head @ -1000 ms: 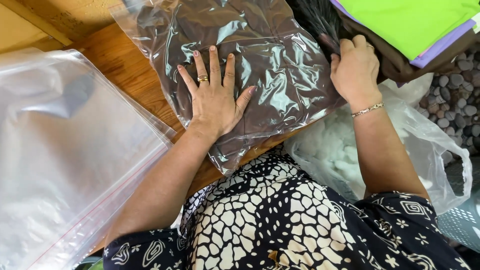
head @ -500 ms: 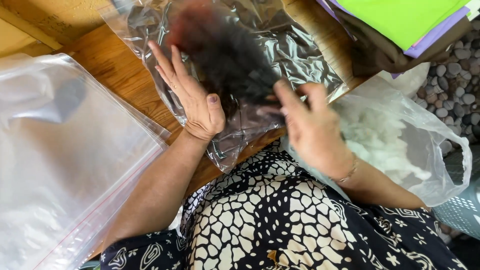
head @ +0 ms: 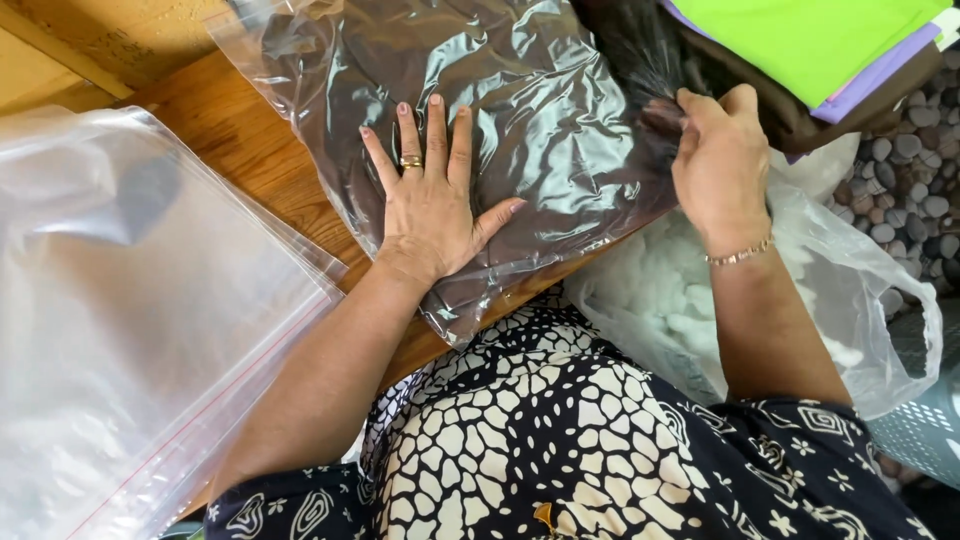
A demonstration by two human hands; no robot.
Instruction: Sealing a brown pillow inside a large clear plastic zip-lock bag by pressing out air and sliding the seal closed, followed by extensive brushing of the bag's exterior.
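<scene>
A clear plastic bag [head: 540, 110] with a dark brown item inside lies on the wooden table [head: 250, 160]. My left hand [head: 430, 200] lies flat on the bag, fingers spread, pressing it down. At the bag's right end my right hand [head: 720, 160] pinches a tuft of dark fluffy material [head: 650, 80] that sticks out of the bag's opening.
A stack of empty clear zip bags [head: 130, 320] lies at the left. A thin plastic bag of white stuffing [head: 690, 310] sits by my right side. Green and purple folded sheets [head: 830, 50] lie at the top right above pebbled ground [head: 910, 170].
Half a second ago both hands held a dark fluffy bundle up over the bag. Now my left hand is flat on the bag and my right hand is back at the bag's right end.
</scene>
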